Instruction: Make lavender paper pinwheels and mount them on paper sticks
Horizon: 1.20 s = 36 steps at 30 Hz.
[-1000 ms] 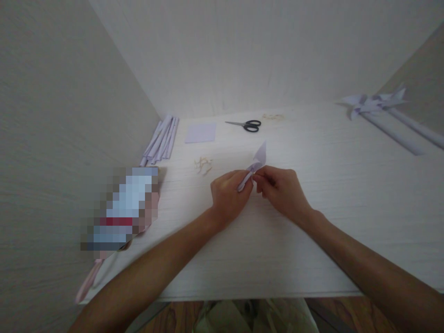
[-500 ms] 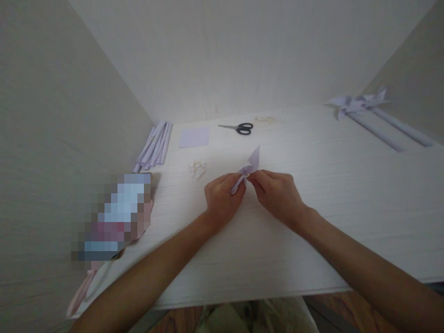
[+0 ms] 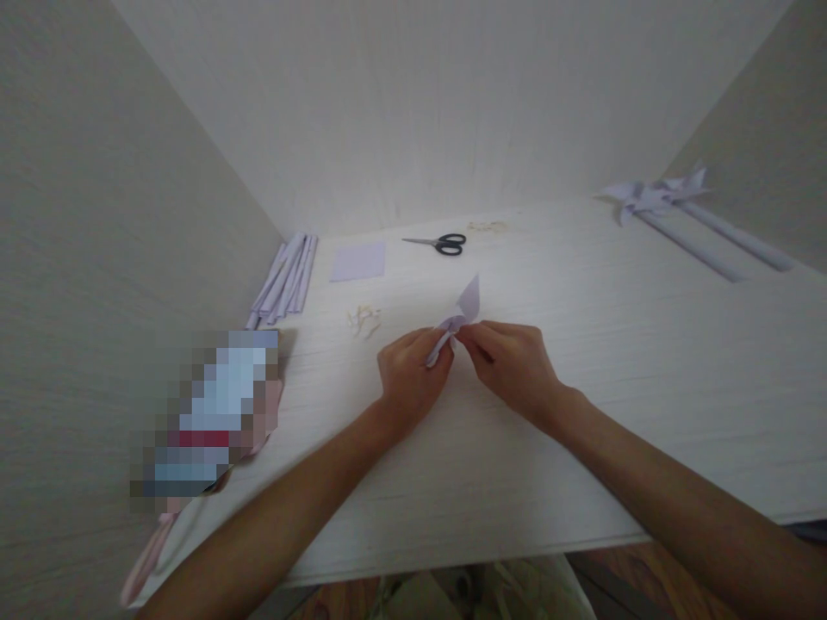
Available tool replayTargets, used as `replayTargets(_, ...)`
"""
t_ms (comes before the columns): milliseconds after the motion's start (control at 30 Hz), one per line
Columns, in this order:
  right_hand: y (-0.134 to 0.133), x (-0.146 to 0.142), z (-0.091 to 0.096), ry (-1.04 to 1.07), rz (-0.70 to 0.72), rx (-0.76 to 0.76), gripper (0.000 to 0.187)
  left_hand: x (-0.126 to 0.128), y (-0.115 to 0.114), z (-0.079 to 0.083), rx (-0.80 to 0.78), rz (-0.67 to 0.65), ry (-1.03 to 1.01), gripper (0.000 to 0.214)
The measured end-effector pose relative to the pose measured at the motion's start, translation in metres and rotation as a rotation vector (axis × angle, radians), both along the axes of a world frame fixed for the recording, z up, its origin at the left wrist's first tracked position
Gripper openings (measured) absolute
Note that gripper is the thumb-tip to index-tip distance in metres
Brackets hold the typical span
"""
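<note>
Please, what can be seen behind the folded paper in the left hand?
Farther back than the folded paper, scissors and pale strips lie on the white table. What the paper and left hand cover there cannot be seen.

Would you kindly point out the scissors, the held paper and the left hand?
Scissors [image 3: 438,244]: head view, near the pivot.
Held paper [image 3: 470,299]: head view, on the pointed flap beyond the fingers.
Left hand [image 3: 412,370]: head view, on its back.
</note>
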State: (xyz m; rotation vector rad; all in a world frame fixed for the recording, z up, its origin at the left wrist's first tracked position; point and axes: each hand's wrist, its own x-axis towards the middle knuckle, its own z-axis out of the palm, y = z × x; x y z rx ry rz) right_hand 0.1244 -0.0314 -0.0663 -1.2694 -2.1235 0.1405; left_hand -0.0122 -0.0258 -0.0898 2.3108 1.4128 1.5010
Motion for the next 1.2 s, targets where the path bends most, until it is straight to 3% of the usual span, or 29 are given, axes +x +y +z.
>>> replayTargets(100, 0.000, -0.001, 0.000, -0.025, 0.007, -0.007, 0.020, 0.000, -0.001, 0.002, -0.011, 0.011, 0.005, 0.014)
replayTargets(300, 0.008, -0.005, 0.003, 0.498, 0.068, -0.517, 0.021, 0.001, 0.000, 0.004, -0.048, 0.014, 0.011, 0.015)
replayTargets(767, 0.008, -0.007, 0.001, 0.579, 0.049, -0.511, 0.019, 0.002, 0.000, 0.004, -0.145, -0.034, -0.083, 0.017)
replayTargets(933, 0.011, -0.006, -0.003, 0.610, 0.083, -0.596, 0.020, 0.002, 0.000, 0.005, -0.151, -0.059, -0.101, 0.018)
replayTargets(1000, 0.011, -0.004, -0.005, 0.565, 0.070, -0.558, 0.020, 0.003, 0.000, 0.005, -0.150, -0.067, -0.113, 0.021)
replayTargets(1133, 0.007, -0.002, -0.005, 0.205, -0.021, -0.173, 0.017, 0.003, 0.001, 0.005, -0.157, -0.075, -0.123, 0.025)
replayTargets(1200, 0.006, -0.001, -0.004, 0.109, -0.017, -0.082, 0.017, 0.002, 0.001, 0.004, -0.169, -0.072, -0.117, 0.025)
